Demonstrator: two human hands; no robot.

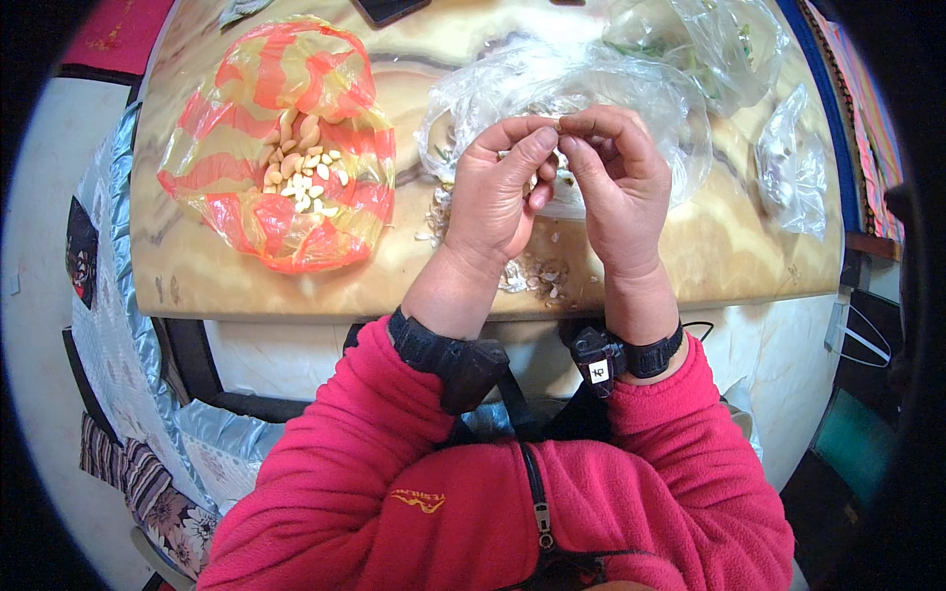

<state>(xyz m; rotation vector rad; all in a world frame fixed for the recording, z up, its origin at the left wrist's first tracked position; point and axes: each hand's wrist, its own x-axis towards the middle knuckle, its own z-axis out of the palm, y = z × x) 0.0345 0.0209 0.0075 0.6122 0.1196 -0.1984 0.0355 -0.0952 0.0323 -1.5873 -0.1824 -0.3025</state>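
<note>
Over the near edge of a clear plastic bag, my left hand and my right hand meet at the fingertips. Thumbs and forefingers of both are pinched together. Whatever is between them is tiny and mostly covered by the fingers, so I cannot make it out. Beneath the hands, papery garlic skins lie scattered along the table's front. To the left, a red and yellow striped plastic bag lies spread out, with whitish peeled garlic cloves and browner cloves in it.
The marbled table has a rounded front edge. At the back right stands a clear bag with green stalks. A smaller clear bag of whitish bulbs lies at the right edge. A dark flat device is at the back.
</note>
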